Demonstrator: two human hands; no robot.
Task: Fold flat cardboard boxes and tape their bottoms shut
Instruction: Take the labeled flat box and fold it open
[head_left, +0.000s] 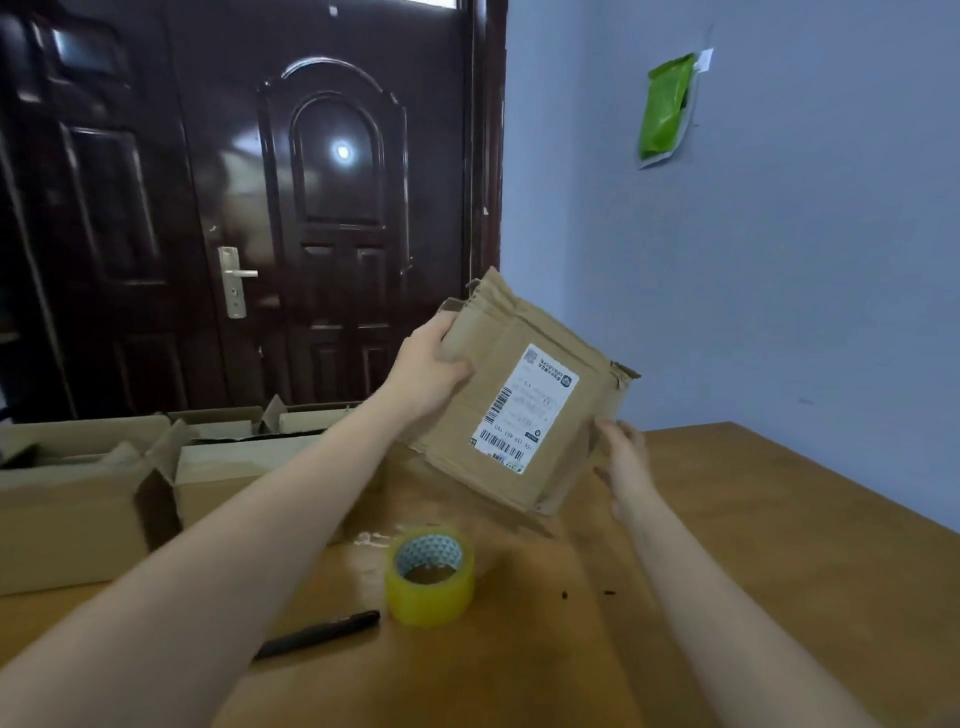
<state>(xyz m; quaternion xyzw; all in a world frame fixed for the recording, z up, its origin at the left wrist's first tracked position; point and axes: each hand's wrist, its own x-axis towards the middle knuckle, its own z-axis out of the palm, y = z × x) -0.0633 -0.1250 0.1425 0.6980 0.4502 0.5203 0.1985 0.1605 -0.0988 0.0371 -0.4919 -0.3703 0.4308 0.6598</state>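
A flattened brown cardboard box with a white shipping label is held tilted in the air above the wooden table. My left hand grips its upper left edge, thumb on the front face. My right hand touches its lower right edge with the fingers spread; whether it grips is unclear. A roll of yellowish clear tape stands on the table below the box, between my forearms.
Several opened cardboard boxes stand along the left side of the table. A black pen lies near the tape. A dark door is behind; a blue wall with a green packet is at the right.
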